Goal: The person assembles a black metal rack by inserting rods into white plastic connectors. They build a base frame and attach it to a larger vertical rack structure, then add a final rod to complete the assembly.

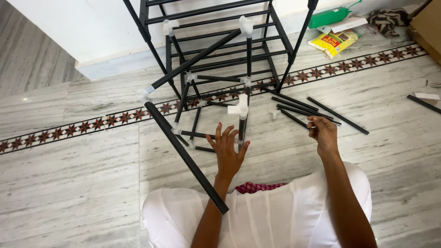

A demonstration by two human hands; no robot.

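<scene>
Mid-assembly, I judge: my left hand (228,151), fingers spread and empty, steadies the half-built frame of black tubes and white plastic joints (241,110) on the marble floor (82,183), while my right hand (324,133) pinches a thin black rod (294,120), needing alignment with a joint.

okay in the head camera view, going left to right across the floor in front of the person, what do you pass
Long black tube leaning out from the frame → left hand, fingers spread by the upright tube with its white connector → loose black rods on the floor → right hand on a rod → yellow packet farther back.
</scene>
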